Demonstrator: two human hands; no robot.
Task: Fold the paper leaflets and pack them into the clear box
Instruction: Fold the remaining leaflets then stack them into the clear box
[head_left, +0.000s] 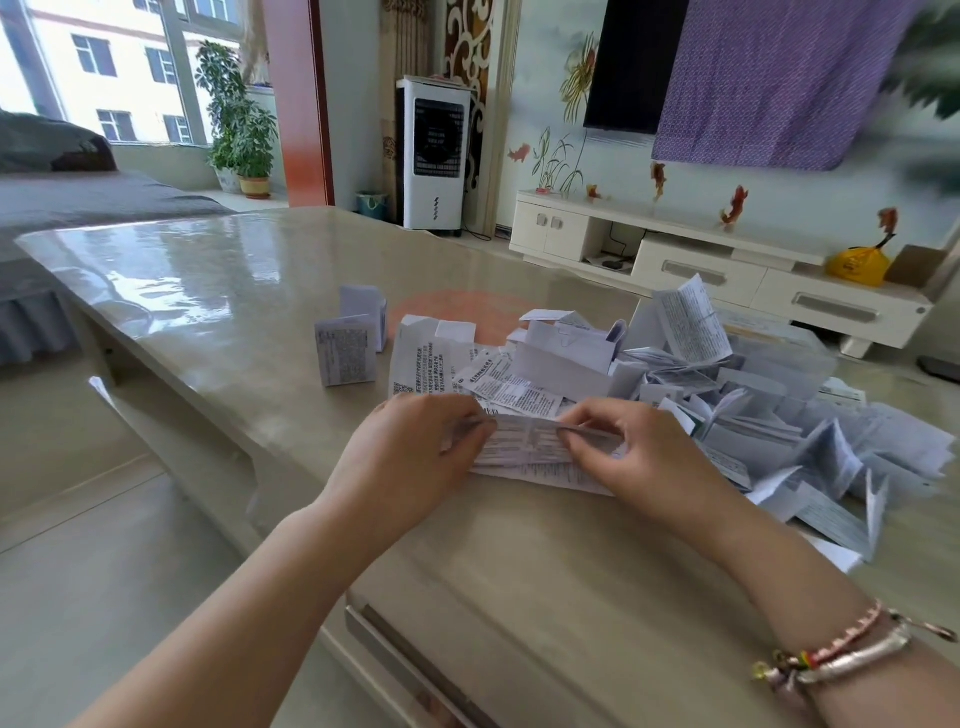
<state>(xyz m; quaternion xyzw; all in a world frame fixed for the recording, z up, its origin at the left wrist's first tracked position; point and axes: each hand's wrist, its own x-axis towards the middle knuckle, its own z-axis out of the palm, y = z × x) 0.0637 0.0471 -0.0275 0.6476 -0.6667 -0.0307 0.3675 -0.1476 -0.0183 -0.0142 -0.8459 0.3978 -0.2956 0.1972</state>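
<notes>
A printed paper leaflet (530, 449) lies partly folded on the glossy table, near its front. My left hand (415, 452) pinches its left end and my right hand (634, 457) pinches its right end along the fold. Behind and to the right spreads a loose pile of several leaflets (727, 395), some creased, some flat. Two folded leaflets (349, 353) stand upright to the left of the pile. The clear box (779, 338) shows faintly behind the pile at the right, mostly hidden by papers.
The beige table (208, 291) stretches bare to the left and back; its left edge drops to the floor. A white TV cabinet (701, 265) and an air cooler (434, 156) stand beyond the table. My right wrist wears bracelets (841, 649).
</notes>
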